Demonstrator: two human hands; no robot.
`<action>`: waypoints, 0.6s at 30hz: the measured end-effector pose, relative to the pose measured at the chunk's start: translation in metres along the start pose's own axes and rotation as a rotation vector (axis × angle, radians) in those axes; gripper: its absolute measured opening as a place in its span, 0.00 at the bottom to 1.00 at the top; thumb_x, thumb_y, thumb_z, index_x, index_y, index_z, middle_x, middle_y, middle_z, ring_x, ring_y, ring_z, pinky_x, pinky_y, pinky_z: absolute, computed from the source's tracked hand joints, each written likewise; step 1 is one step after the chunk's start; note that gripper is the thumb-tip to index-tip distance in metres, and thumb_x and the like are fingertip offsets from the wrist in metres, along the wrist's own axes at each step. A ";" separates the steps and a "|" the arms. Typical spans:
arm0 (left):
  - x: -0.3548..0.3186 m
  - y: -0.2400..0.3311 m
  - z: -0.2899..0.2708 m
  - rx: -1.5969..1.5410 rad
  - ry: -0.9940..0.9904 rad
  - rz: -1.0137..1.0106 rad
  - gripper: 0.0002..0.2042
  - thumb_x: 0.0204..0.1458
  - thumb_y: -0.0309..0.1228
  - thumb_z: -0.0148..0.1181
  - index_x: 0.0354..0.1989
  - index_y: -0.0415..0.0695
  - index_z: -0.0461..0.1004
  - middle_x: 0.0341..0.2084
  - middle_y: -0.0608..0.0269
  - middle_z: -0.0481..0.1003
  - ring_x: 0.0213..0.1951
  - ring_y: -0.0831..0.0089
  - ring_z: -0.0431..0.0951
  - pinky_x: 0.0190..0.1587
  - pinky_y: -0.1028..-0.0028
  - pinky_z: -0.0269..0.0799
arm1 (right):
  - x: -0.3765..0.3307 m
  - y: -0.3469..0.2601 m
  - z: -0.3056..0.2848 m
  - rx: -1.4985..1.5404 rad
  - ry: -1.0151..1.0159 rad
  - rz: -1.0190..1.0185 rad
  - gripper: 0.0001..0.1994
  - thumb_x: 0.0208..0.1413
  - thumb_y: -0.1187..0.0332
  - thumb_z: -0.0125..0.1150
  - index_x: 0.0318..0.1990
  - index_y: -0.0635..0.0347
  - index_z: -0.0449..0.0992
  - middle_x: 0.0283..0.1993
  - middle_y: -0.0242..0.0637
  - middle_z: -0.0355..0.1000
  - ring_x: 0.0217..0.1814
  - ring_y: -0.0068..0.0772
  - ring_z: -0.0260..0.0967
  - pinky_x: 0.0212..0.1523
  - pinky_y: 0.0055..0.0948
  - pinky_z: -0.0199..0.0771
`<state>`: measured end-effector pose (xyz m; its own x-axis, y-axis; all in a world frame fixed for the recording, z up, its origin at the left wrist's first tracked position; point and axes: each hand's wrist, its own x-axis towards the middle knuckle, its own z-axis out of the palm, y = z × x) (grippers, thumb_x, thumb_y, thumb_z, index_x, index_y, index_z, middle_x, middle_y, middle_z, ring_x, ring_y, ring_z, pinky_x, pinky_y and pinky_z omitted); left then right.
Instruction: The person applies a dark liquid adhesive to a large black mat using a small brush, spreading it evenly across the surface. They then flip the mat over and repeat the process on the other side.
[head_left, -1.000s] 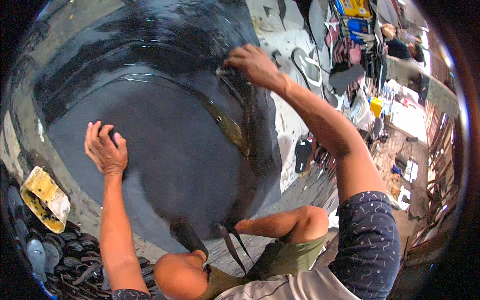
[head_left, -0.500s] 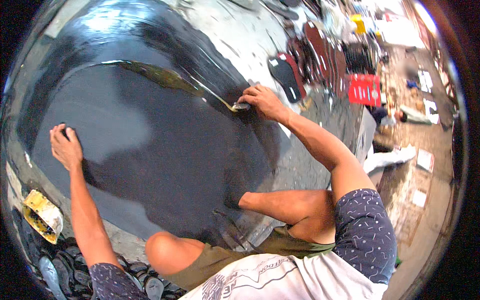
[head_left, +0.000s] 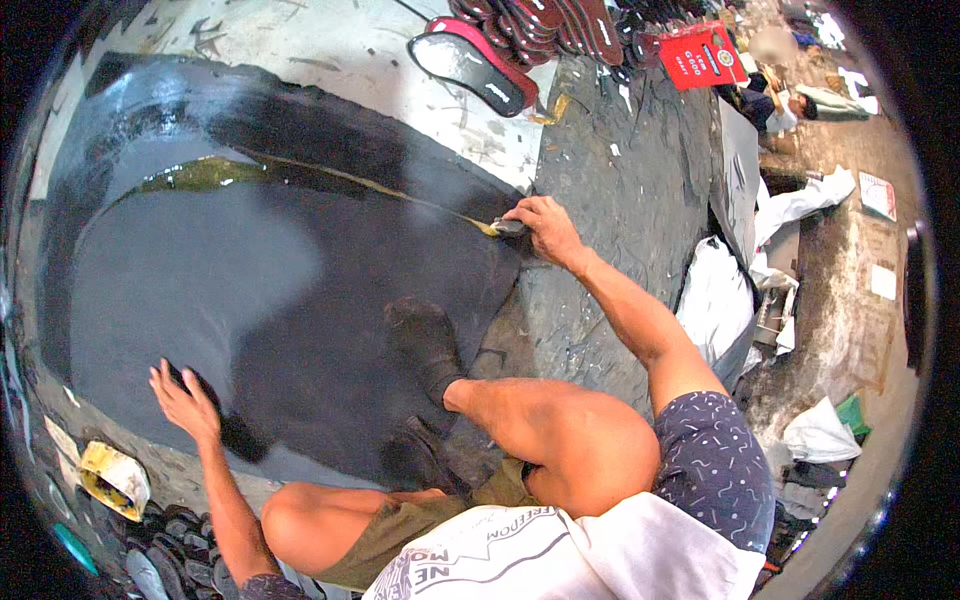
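Observation:
A large black sheet [head_left: 330, 260] lies before me, its far part darker and its near part smoother and greyer. A wet yellowish streak of glue [head_left: 370, 183] runs across it, widening into a puddle on the left. At the streak's right end my right hand [head_left: 548, 228] grips a small dark flat scraper [head_left: 510, 228], yellow glue at its tip. My left hand [head_left: 187, 403] is over the sheet's near left part, fingers spread and holding nothing; whether it touches the sheet I cannot tell.
My dark-covered foot [head_left: 425, 340] rests on the sheet. A glue-stained yellowish container [head_left: 115, 478] stands at lower left beside piled dark soles [head_left: 175, 545]. Beyond the sheet are stacked soles [head_left: 470, 68] and a red package [head_left: 703, 55]. White bags [head_left: 718, 300] lie right.
The view has shifted. My left hand has come nearer to me along the sheet's left side. My right hand still holds the scraper at the glue streak's right end.

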<state>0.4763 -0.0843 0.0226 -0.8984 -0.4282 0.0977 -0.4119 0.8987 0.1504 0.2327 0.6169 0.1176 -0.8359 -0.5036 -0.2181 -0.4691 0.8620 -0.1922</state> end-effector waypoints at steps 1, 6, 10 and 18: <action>-0.016 0.014 -0.001 -0.015 -0.013 0.009 0.27 0.70 0.47 0.47 0.73 0.48 0.63 0.75 0.49 0.57 0.75 0.46 0.54 0.73 0.48 0.48 | -0.006 0.001 0.000 0.019 0.036 0.027 0.25 0.50 0.83 0.52 0.52 0.44 0.81 0.52 0.33 0.73 0.58 0.45 0.68 0.58 0.43 0.70; -0.067 0.032 -0.011 0.033 -0.086 -0.094 0.28 0.70 0.51 0.46 0.74 0.51 0.62 0.77 0.53 0.54 0.77 0.51 0.49 0.75 0.48 0.43 | -0.035 -0.018 -0.010 0.119 -0.206 0.302 0.23 0.55 0.80 0.50 0.55 0.46 0.79 0.54 0.39 0.74 0.57 0.52 0.71 0.59 0.49 0.73; -0.097 0.011 -0.013 0.068 -0.061 -0.159 0.29 0.70 0.53 0.44 0.73 0.51 0.62 0.76 0.54 0.54 0.77 0.52 0.49 0.74 0.48 0.44 | -0.022 -0.029 -0.048 0.259 0.097 0.328 0.23 0.56 0.78 0.48 0.59 0.53 0.76 0.57 0.46 0.75 0.63 0.55 0.69 0.66 0.45 0.69; -0.108 0.018 0.012 0.045 -0.015 -0.215 0.30 0.70 0.56 0.40 0.73 0.51 0.62 0.77 0.57 0.52 0.78 0.55 0.48 0.74 0.46 0.44 | -0.052 -0.023 0.037 0.166 0.278 0.809 0.24 0.59 0.68 0.55 0.62 0.69 0.70 0.55 0.58 0.73 0.59 0.62 0.69 0.63 0.50 0.70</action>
<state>0.5646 -0.0208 0.0026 -0.7911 -0.6093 0.0534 -0.6005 0.7903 0.1218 0.2975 0.6211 0.0976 -0.9440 0.3107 -0.1108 0.3282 0.9184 -0.2210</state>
